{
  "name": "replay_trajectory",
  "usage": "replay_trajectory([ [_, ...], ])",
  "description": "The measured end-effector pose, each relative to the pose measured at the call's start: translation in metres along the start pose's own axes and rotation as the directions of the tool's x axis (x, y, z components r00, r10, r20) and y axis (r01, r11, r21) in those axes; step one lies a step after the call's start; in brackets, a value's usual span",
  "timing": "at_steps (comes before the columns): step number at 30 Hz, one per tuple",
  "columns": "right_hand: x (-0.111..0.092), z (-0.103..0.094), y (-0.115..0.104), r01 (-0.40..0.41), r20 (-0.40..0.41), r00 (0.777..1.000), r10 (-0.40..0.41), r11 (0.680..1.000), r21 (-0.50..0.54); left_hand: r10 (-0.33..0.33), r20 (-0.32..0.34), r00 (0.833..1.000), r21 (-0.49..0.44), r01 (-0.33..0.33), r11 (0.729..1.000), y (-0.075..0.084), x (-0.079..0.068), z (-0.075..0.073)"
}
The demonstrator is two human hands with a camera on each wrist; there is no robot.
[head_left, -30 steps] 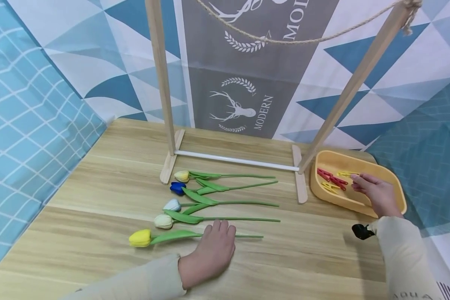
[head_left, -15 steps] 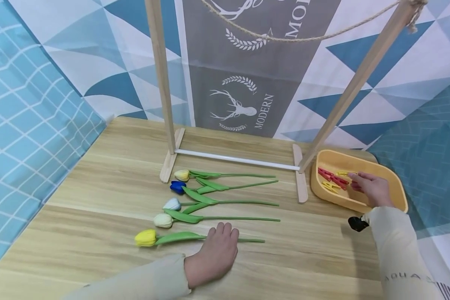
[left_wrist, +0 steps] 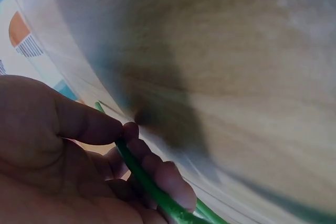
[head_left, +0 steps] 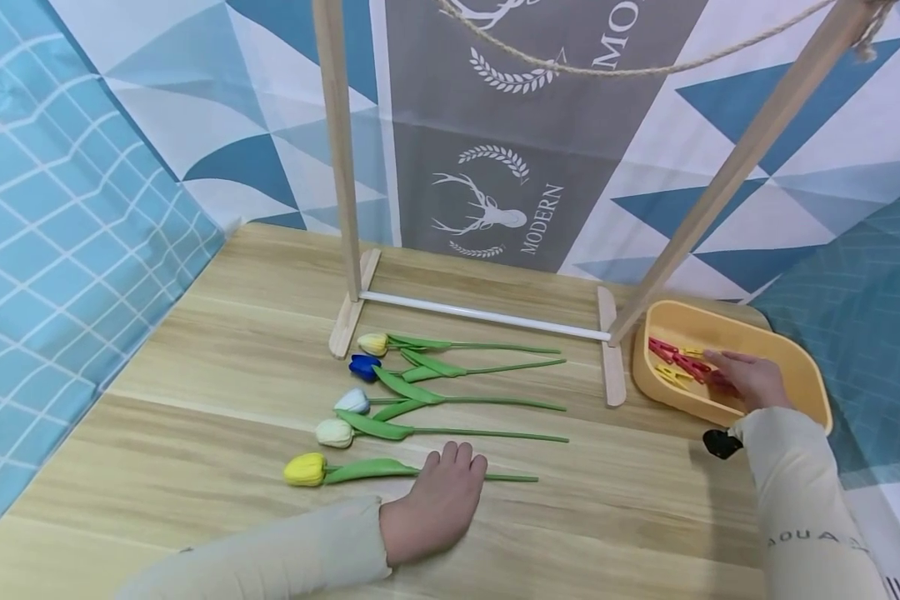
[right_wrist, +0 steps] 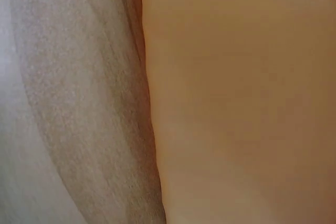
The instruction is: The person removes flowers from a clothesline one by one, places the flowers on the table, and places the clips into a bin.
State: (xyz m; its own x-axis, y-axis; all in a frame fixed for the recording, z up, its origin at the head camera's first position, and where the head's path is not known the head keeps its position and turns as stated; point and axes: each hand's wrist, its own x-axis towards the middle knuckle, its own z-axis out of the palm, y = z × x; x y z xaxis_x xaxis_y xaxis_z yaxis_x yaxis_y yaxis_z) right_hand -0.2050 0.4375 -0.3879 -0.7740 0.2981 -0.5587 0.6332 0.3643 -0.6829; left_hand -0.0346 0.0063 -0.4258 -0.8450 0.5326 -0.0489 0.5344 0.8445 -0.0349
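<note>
In the head view, my left hand (head_left: pixel 442 500) is over the stem of a bright yellow artificial tulip (head_left: pixel 305 470) lying low over the table. The left wrist view shows thumb and fingers pinching its green stem (left_wrist: pixel 139 174). My right hand (head_left: pixel 753 379) reaches inside an orange-yellow plastic basket (head_left: pixel 806 392), fingertips right at a yellow clothespin (head_left: pixel 692 352). Red clothespins (head_left: pixel 692 367) and another yellow clothespin (head_left: pixel 671 377) lie around it. I cannot tell whether the right fingers grip one. Only a sleeve (right_wrist: pixel 84 98) and a blurred orange surface fill the right wrist view.
Several more artificial tulips lie side by side: pale yellow (head_left: pixel 372 344), blue (head_left: pixel 363 367), pale blue (head_left: pixel 352 401) and cream (head_left: pixel 334 433). Behind them stands a wooden frame (head_left: pixel 341 167) with a white bottom bar (head_left: pixel 487 316) and a sagging rope (head_left: pixel 570 72). Patterned cloth backs the table.
The yellow tulip has slid slightly right with my left hand. My right hand has shifted a little among the clothespins. The head view has also shifted slightly.
</note>
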Motion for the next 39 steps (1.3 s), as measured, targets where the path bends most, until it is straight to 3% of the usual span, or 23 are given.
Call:
replay_trajectory([
  [6, 0.001, -0.004, 0.002, 0.010, 0.063, 0.998, -0.008, 0.999, -0.039, 0.013, 0.020, 1.000, 0.005, -0.013, 1.000, -0.001, 0.000, -0.003],
  [14, 0.004, -0.005, 0.002, -0.004, 0.042, 0.999, 0.006, 0.998, -0.056, 0.029, -0.030, 0.999, 0.046, -0.027, 0.999, -0.002, -0.001, -0.004],
  [24, 0.002, -0.003, 0.000, 0.009, 0.058, 0.998, -0.005, 0.997, -0.071, 0.048, 0.005, 0.999, 0.032, -0.048, 0.998, -0.004, 0.000, -0.007],
  [33, -0.001, 0.000, -0.001, 0.033, 0.089, 0.996, -0.029, 0.999, -0.041, 0.054, -0.020, 0.998, 0.022, -0.054, 0.998, -0.006, -0.002, -0.007],
  [39, -0.007, 0.000, -0.006, 0.088, 0.044, 0.996, -0.081, 0.982, -0.166, 0.079, -0.006, 0.997, -0.003, -0.079, 0.997, -0.008, -0.003, -0.009],
])
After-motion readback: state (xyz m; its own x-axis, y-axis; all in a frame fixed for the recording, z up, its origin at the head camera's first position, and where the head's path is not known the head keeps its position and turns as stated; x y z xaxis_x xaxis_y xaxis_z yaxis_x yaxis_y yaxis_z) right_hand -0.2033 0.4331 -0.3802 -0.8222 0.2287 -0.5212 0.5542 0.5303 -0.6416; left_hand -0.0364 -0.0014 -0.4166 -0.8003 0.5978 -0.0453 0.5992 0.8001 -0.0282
